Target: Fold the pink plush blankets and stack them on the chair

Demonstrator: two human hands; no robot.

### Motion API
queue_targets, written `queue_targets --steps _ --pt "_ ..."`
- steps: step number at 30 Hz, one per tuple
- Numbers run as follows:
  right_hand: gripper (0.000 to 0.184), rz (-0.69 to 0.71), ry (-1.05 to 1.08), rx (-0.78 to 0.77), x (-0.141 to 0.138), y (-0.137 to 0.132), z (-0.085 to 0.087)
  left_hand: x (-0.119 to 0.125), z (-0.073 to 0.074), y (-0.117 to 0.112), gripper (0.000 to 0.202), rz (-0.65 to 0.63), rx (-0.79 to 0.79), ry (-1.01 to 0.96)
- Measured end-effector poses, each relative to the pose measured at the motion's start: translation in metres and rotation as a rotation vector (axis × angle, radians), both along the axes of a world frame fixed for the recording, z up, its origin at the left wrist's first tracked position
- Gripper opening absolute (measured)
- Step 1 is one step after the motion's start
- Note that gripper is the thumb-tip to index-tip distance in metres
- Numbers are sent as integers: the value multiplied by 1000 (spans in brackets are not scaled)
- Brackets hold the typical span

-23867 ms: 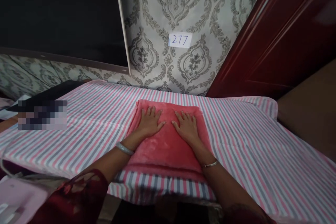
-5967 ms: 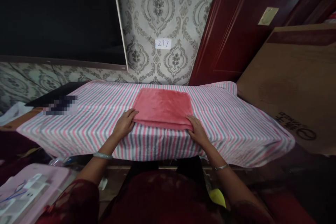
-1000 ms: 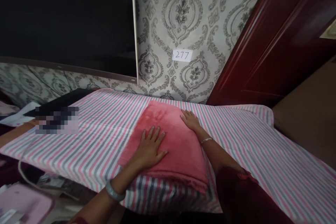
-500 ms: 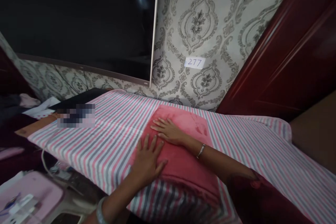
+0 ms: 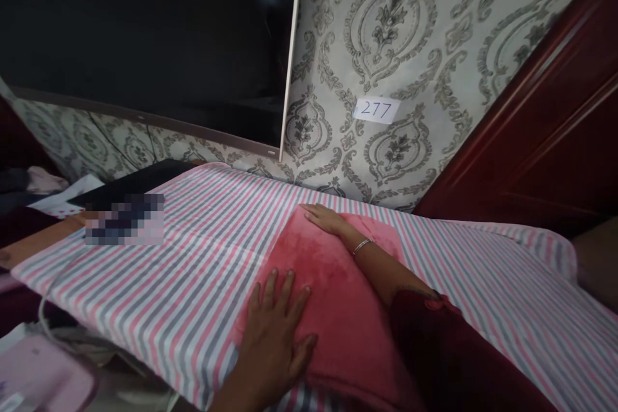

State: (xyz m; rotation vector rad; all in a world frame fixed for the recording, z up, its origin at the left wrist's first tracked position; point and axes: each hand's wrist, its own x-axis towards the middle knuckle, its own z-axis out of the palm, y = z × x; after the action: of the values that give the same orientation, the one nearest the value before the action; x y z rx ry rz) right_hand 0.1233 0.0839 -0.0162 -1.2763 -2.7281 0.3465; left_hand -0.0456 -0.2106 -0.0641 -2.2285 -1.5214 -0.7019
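A red plush cloth [image 5: 333, 290] lies spread on a table covered with a striped cloth [image 5: 193, 270] in pink, white and grey. My left hand [image 5: 273, 335] rests flat on the near left part of the red cloth, its fingers spread. Towards the far left corner, my right hand [image 5: 324, 217] lies stretched out on the same cloth, palm down. The pile looks lighter in some patches and darker in others. My right forearm and dark red sleeve cover the cloth's right side.
Behind the table is a patterned wall with a paper label [image 5: 377, 110] reading 277. A large dark television [image 5: 145, 32] hangs at left, a dark red wooden door [image 5: 526, 122] stands at right. A pink stool-like surface [image 5: 48, 373] is at lower left, beside a pale cable [image 5: 43, 309].
My right hand has slid away from me to the cloth's far edge. My left hand stays on the near left part. The camera view has shifted slightly closer.
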Motion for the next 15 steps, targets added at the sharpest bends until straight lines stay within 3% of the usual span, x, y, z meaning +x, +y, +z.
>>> queue_targets --steps 4,8,12,15 --pt "56 -27 -26 10 -4 -5 4 0 1 1 64 6 -14 -9" --pt "57 -116 -52 4 -9 -23 27 -2 3 3 61 -1 -84 -23" --pt "58 -120 23 63 6 -66 45 -7 12 6 59 2 -162 -42" --pt "57 -32 55 100 39 -113 44 -3 30 4 59 -4 -198 -34"
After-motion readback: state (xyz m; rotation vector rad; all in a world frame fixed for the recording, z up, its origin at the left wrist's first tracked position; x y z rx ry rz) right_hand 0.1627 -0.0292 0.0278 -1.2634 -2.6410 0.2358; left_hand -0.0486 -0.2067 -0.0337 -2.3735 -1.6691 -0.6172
